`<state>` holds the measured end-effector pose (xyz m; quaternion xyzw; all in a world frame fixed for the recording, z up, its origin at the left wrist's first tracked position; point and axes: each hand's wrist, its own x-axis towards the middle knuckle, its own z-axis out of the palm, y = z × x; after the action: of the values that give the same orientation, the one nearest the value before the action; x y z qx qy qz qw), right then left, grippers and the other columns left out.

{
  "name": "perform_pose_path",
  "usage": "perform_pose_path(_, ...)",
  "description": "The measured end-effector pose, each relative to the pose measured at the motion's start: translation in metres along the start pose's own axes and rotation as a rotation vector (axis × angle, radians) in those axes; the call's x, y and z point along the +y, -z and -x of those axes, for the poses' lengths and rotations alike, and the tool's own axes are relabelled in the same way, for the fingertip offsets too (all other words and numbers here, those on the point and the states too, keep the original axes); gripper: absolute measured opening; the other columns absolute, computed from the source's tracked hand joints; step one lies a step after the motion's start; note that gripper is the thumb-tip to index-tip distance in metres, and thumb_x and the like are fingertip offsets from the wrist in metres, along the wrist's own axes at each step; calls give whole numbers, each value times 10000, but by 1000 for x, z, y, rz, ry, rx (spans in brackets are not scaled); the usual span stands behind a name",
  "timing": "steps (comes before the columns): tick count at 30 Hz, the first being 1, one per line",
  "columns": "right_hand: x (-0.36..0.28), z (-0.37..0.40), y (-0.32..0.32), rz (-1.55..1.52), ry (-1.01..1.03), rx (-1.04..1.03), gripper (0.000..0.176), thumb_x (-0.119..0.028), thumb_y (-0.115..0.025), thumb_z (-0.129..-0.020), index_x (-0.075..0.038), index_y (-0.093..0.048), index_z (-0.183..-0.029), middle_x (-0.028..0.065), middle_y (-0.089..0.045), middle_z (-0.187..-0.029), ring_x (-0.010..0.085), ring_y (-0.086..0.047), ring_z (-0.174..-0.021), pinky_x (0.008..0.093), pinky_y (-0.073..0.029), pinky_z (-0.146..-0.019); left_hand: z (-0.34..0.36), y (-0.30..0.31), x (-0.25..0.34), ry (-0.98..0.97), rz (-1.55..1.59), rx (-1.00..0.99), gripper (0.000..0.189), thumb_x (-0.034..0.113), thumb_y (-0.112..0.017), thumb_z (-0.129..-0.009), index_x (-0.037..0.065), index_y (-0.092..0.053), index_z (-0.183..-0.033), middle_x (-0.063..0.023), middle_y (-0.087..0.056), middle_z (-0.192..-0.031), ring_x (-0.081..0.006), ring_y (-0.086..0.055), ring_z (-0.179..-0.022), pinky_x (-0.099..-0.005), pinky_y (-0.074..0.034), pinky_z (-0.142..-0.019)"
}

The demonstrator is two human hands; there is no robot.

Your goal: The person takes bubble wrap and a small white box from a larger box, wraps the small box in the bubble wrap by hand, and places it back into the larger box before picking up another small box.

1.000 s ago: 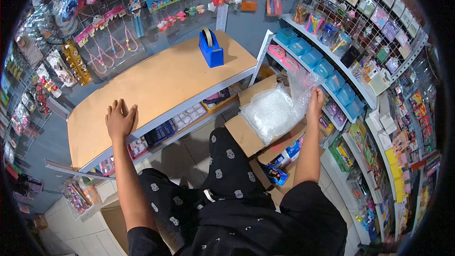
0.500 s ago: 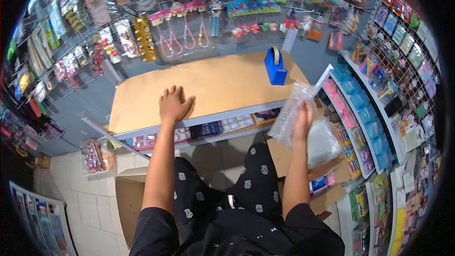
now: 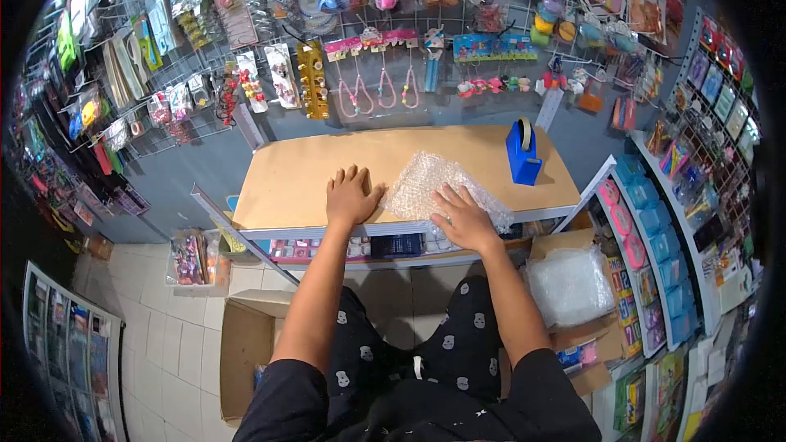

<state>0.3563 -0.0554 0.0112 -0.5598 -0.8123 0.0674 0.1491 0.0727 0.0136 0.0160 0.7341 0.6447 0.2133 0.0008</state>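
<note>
A sheet of clear bubble wrap (image 3: pixel 426 180) lies on the wooden shelf top (image 3: pixel 303 172), its lower right part reaching the front edge. My right hand (image 3: pixel 464 217) rests flat on the wrap with its fingers spread. Just left of the wrap, my left hand (image 3: pixel 352 198) lies on the wood, fingers apart, its thumb close to the wrap's edge. Behind and to the right stands a blue tape dispenser (image 3: pixel 522 152), which neither hand touches.
An open cardboard box (image 3: pixel 246 352) sits on the floor at left, near a plastic bin (image 3: pixel 196 266) of small goods. At right, a packed clear bundle (image 3: pixel 571 285) lies on another box. Hanging goods (image 3: pixel 385 86) line the wall grid.
The bubble wrap, held up at the right in my right hand before, now lies on the shelf top under that hand, opened flat. The view has shifted, so the shelf appears further right.
</note>
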Motion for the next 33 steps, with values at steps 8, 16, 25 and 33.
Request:
perform_pose_path(8,-6,-64,-4,-43,272,-74,573,-530,-493,-1058,-157,-569,-1486,116,-422,-1638,403,-323,-1532,465,-311,-1236,-2,-1,-7,18,143,-14,784,637,-634,-899,108,-559,-1473,-127,-524,-1554,-397,-395,-1487,-556,-269,-1227)
perform_pose_path(16,68,-53,19,-261,105,233,492,-414,-751,-906,-124,-722,-1303,141,-568,-1508,362,-504,-1410,448,-391,-1188,-4,0,-11,30,144,-55,804,600,-704,-843,141,-549,-1485,-100,-504,-1572,-374,-375,-1503,-559,-264,-1228)
perform_pose_path(25,73,-44,19,-206,9,255,543,-418,-840,-819,-141,-750,-1276,178,-575,-1487,356,-512,-1403,431,-405,-1175,-15,23,-32,-55,154,-150,719,583,-723,-855,151,-627,-1422,-88,-596,-1482,-358,-506,-1381,-518,-363,-1154)
perform_pose_path(33,89,-49,2,-399,-44,306,557,-450,-860,-779,-155,-770,-1242,133,-580,-1492,337,-559,-1351,427,-466,-1121,-10,6,-36,-70,239,100,671,505,-760,-850,83,-658,-1361,-157,-611,-1447,-342,-571,-1333,-477,-422,-1123)
